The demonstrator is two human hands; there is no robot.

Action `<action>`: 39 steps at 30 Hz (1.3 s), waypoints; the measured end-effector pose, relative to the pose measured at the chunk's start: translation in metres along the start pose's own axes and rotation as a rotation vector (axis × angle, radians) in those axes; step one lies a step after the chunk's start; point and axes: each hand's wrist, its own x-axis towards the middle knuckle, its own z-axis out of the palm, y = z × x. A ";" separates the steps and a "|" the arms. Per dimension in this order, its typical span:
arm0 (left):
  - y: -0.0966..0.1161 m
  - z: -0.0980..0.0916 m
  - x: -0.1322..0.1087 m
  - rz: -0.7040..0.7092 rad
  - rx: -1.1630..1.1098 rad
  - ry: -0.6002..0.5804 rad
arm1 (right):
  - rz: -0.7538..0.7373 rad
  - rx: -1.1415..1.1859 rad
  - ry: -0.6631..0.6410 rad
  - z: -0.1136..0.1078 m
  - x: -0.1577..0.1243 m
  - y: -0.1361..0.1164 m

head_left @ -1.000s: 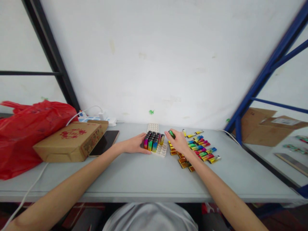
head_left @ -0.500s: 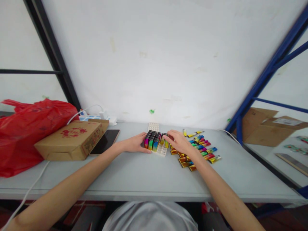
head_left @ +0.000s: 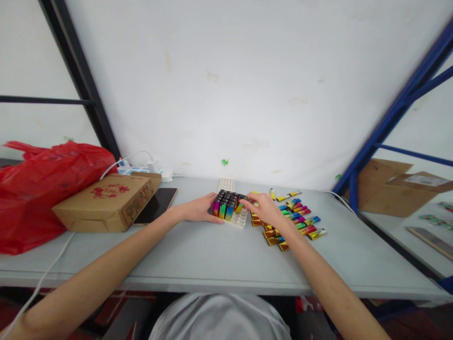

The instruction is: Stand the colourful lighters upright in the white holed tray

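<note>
Several shiny lighters (head_left: pixel 222 210) with black tops stand upright in rows in a white pocketed tray (head_left: pixel 239 220). My left hand (head_left: pixel 200 208) is curled round the left side of this block, thumb at the front and fingers toward the back. At the block's right side, my right hand (head_left: pixel 264 208) pinches a yellow-gold lighter (head_left: pixel 239 207), which is tilted over the tray. My fingers partly cover it, so its lower end is hard to make out. Beyond the block, bare pockets of the tray show. Right of my right hand lies a loose spread of colourful lighters (head_left: pixel 297 217).
At the left are a cardboard box (head_left: pixel 106 200), a red plastic bag (head_left: pixel 53 189), a dark phone or tablet (head_left: pixel 157 205) and a power strip (head_left: pixel 164 175). A white wall stands behind the table (head_left: pixel 198 259). A blue metal frame (head_left: pixel 385 127) rises at the right.
The lighter at my right fingers now leans more, and my right hand has shifted slightly. My left hand keeps its place at the block. The camera view has moved a little.
</note>
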 end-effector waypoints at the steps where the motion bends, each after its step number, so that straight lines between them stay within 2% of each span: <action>1: 0.000 0.000 0.000 -0.006 0.007 0.000 | -0.002 -0.001 -0.036 0.001 0.000 0.001; 3: 0.000 0.000 0.000 -0.010 0.018 -0.005 | -0.011 -0.021 -0.094 0.002 0.002 0.003; 9: 0.004 -0.002 0.001 -0.010 0.006 -0.025 | 0.012 -0.258 -0.126 0.008 0.003 0.004; 12: 0.003 -0.002 0.001 -0.010 -0.002 -0.025 | 0.013 -0.210 -0.175 0.006 0.000 0.006; 15: 0.003 -0.002 0.001 -0.032 -0.012 -0.020 | 0.005 -0.173 -0.107 -0.007 -0.003 0.013; 21: 0.006 -0.002 0.000 -0.074 -0.011 -0.012 | 0.083 -0.297 0.042 -0.041 -0.008 0.057; 24: 0.008 -0.003 0.000 -0.077 0.010 -0.024 | 0.163 -0.363 0.020 -0.052 -0.012 0.082; 27: 0.010 -0.003 0.000 -0.081 0.014 -0.026 | 0.225 -0.356 -0.053 -0.058 -0.018 0.096; 31: 0.009 -0.003 0.000 -0.083 0.015 -0.021 | 0.297 -0.279 -0.163 -0.055 -0.021 0.099; 35: 0.006 -0.002 0.000 -0.073 0.017 -0.017 | 0.351 -0.292 -0.160 -0.045 -0.019 0.096; 39: 0.005 -0.002 0.000 -0.067 0.009 -0.014 | 0.332 -0.314 -0.152 -0.042 -0.018 0.096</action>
